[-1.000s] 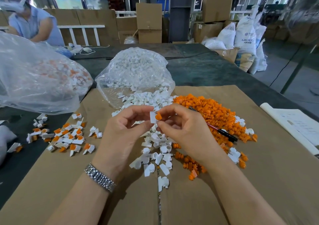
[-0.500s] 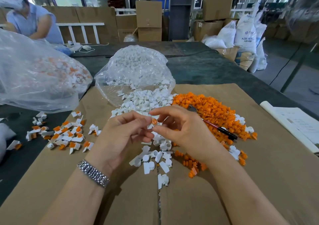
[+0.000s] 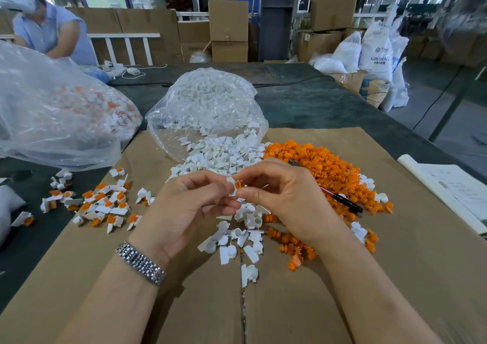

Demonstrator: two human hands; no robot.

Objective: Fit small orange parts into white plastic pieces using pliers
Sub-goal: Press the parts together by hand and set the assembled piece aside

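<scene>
- Head view, nearest: loose white pieces and a few orange ones lie on the cardboard-covered surface, just below the hands.
- Left hand pinches a white plastic piece in its grip; right hand pinches an orange part against it.
- Compared with a second ago, the pair sits turned and the orange part looks pressed closer into the white piece, so I judge seating is nearly done by finger pressure.
- Pliers lie untouched on the orange pile, right of the hands.
- Finished pieces lie at the left.
- Farther off, a bag of white pieces spills toward the hands.
</scene>
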